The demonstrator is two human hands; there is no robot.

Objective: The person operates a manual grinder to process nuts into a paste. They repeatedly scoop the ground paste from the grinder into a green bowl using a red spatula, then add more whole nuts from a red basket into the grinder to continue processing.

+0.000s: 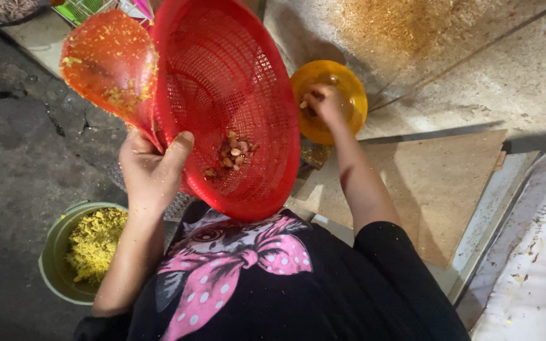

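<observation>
Green plastic bucket [55, 265] sits low at the left on the dark ground, partly filled with a yellow crumbly mash [96, 243]. Above it the left hand [150, 170] rises on a bare forearm, its fingers curled and its thumb pressed against the rim of a round red plastic mesh basket [229, 95], which it holds tilted up on edge. Clamped in the same grip, just left of the basket, is an orange-red plastic scoop [109, 60] smeared with yellow crumbs. Inside the basket, near its lower wall, lies a small cluster of pale brownish pieces [232, 155]. Below the basket shows the person's black shirt with a pink polka-dot bow print [248, 265]. To the right of the basket, the right hand [323, 101] reaches down into a round yellow plastic bowl [349, 85] standing on the pale stone floor; its fingers are bunched together inside the bowl, though what they pinch cannot be told. Farther right a flat brown board [437, 183] lies on the floor, and a white sheet [538, 252] fills the right corner.
</observation>
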